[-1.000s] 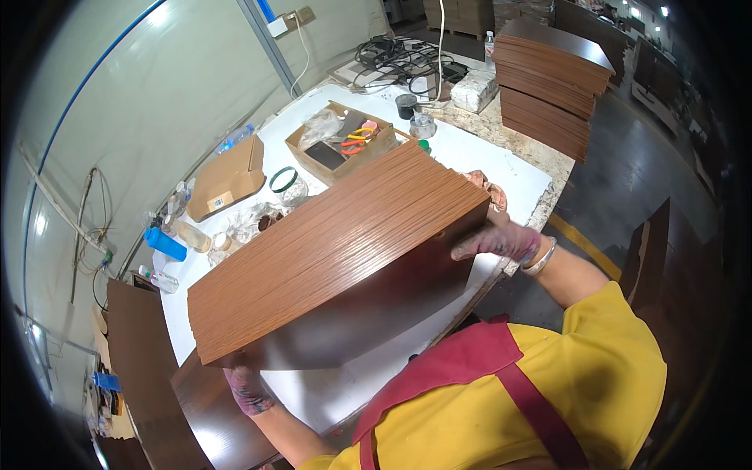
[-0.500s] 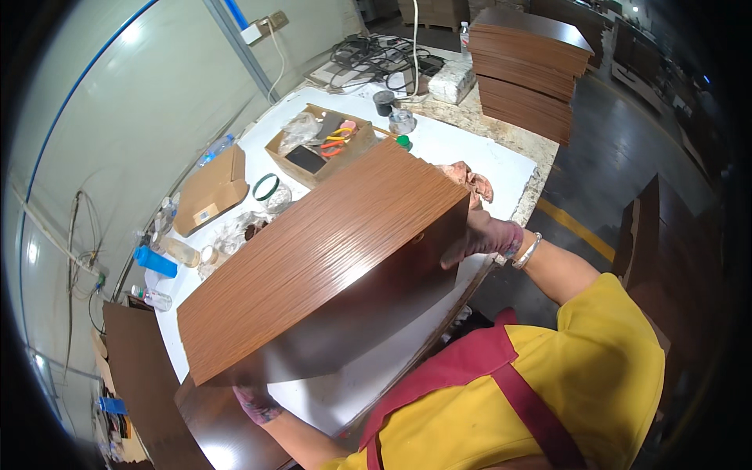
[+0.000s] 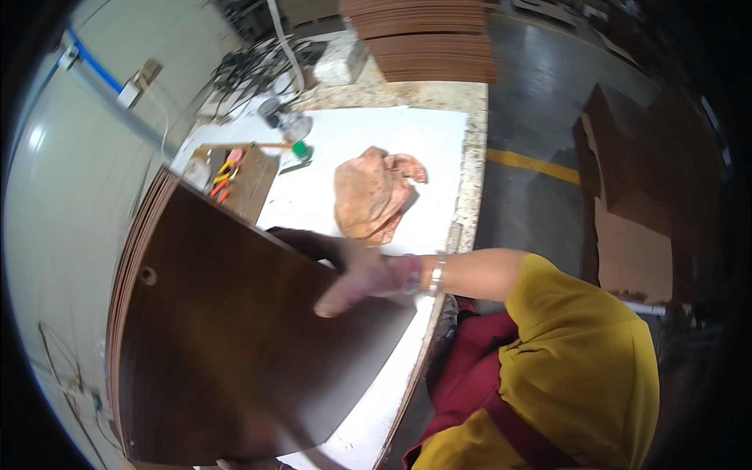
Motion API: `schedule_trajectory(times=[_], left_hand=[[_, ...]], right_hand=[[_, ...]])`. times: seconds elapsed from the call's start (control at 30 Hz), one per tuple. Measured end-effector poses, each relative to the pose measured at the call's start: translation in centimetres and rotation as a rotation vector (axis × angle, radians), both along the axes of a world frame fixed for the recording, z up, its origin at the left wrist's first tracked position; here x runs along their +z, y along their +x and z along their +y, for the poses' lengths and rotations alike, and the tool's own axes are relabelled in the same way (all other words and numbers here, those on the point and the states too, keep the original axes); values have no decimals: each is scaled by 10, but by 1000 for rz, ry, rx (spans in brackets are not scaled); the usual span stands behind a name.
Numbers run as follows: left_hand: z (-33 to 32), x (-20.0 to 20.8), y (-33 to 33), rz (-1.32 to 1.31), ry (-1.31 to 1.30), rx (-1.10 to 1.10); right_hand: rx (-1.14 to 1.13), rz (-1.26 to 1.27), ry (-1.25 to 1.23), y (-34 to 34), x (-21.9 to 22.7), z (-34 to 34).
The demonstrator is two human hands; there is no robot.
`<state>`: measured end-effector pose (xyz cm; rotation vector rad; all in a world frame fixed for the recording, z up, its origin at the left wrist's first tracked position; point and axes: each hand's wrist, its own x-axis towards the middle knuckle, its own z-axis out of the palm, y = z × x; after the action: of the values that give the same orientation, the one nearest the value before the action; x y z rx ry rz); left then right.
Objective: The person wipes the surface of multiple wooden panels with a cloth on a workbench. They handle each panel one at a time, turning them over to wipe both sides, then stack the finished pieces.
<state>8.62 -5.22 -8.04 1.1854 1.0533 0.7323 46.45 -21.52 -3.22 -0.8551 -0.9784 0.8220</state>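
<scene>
A thick stack of dark brown wood-grain panels [image 3: 227, 337] is tilted up on the left, its smooth face toward me and its layered edge along the far left. A small round hole shows near its upper left corner. My right hand [image 3: 356, 274], in a stained glove, grips the stack's upper right edge, thumb on the face and fingers hidden behind. Just a sliver of my left hand [image 3: 227, 464] shows under the lower edge of the stack, at the picture's bottom; most of it is out of sight. A crumpled orange-pink cloth [image 3: 372, 196] lies beyond my right hand.
The white-covered table [image 3: 431, 149] carries a cardboard box [image 3: 254, 184] of tools, a green-capped container [image 3: 301, 150], a glass jar [image 3: 294, 125] and tangled black cables [image 3: 251, 74]. More panels [image 3: 431, 47] are stacked at the back; others [image 3: 642, 172] stand on the right.
The stack has turned from its wood-grain edge facing up to its broad face toward me, and moved left in view. The cloth is uncovered. My view has shifted right.
</scene>
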Motion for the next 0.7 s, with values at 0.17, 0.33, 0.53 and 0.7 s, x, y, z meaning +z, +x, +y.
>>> schedule_trajectory(times=[0.17,0.33,0.53,0.7], left_hand=[[3,19,26,-2,-46,-125],[0,40,34,56,-142,-251],[-7,44,78,49,-87,-553],[-43,58,150,-26,-134,-808]], right_hand=[[19,416,-8,-8,-5,-18],[-168,521,-380,-43,0,-90],[-333,628,-358,-65,-38,-160],[-521,570,-199,-72,-25,-247]])
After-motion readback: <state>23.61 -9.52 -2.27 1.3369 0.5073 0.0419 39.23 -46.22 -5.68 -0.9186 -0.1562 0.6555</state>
